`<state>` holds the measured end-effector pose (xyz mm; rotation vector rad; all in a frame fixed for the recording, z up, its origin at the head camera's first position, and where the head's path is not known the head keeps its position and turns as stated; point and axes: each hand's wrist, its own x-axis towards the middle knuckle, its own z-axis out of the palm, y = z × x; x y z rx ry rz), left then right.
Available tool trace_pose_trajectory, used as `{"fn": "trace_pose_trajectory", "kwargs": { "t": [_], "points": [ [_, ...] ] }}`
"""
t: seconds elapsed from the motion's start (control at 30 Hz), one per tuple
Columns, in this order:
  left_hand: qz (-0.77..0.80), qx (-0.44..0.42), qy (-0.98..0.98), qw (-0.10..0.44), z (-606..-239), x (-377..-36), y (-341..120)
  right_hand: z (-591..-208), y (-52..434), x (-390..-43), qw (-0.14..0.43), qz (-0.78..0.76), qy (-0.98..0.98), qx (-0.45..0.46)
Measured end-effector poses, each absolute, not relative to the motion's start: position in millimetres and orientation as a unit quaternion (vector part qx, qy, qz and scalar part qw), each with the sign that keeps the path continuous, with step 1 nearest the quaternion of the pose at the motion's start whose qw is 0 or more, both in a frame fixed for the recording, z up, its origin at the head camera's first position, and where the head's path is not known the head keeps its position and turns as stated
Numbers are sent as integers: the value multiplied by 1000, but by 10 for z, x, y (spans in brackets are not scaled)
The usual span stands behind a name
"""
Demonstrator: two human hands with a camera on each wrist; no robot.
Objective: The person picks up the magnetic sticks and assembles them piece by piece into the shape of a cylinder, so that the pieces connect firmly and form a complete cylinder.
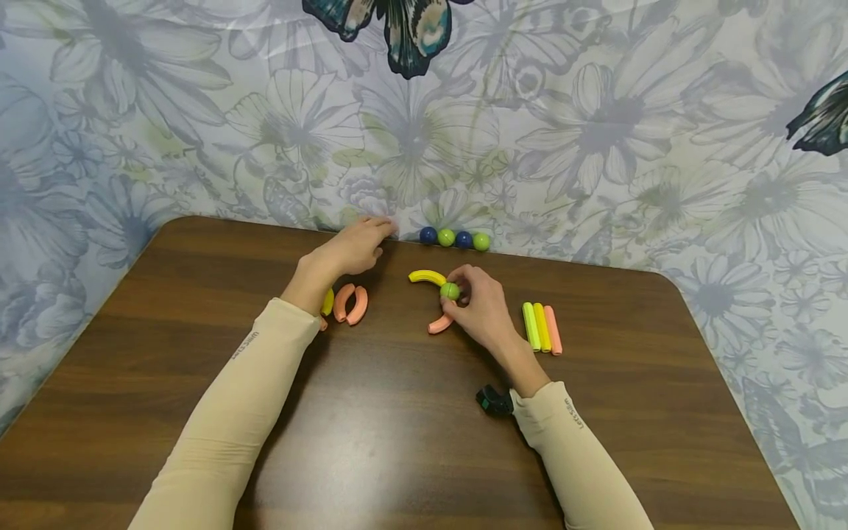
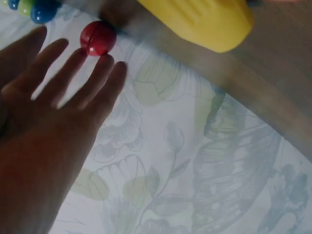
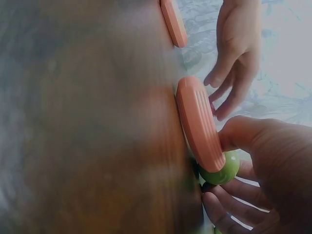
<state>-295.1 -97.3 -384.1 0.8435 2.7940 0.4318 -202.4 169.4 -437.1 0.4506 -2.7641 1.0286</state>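
Head view: at centre frame on the brown worktop (image 1: 397, 412), the right hand (image 1: 480, 305) pinches a green ball (image 1: 450, 291) joining a yellow curved piece (image 1: 427, 277) and an orange curved piece (image 1: 440, 324). Left wrist view: the left hand (image 2: 53, 112), fingers spread, nears a red ball (image 2: 98, 38) at upper left. Right wrist view: the grip on the green ball sits at lower right.

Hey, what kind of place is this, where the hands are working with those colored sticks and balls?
Probably a home play or craft corner: a dark wood-grain table pushed against floral butterfly wallpaper, with toy building pieces on it, a row of blue and green balls and straight sticks.
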Motion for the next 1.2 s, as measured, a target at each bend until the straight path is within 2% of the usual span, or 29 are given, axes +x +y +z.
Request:
{"fn": "trace_pose_trajectory", "kwargs": {
  "t": [0.13, 0.23, 0.73, 0.93, 1.2],
  "points": [
    [169, 269, 947, 41, -3842, -2957, -979, -4376, 1696, -2017, 77, 346, -923, 151],
    [165, 265, 950, 29, -3831, -2956, -990, -4378, 1694, -2016, 78, 347, -922, 153],
    [189, 281, 932, 126, -3769, -2722, -817, -4366, 1689, -2004, 90, 338, -927, 137],
    [200, 281, 929, 134, -3782, -2633, -665, -4374, 1684, -2000, 90, 339, -926, 141],
    [190, 299, 928, 116, -3833, -2655, -628, -4361, 1674, -2002, 89, 336, -927, 140]
  ]
}}
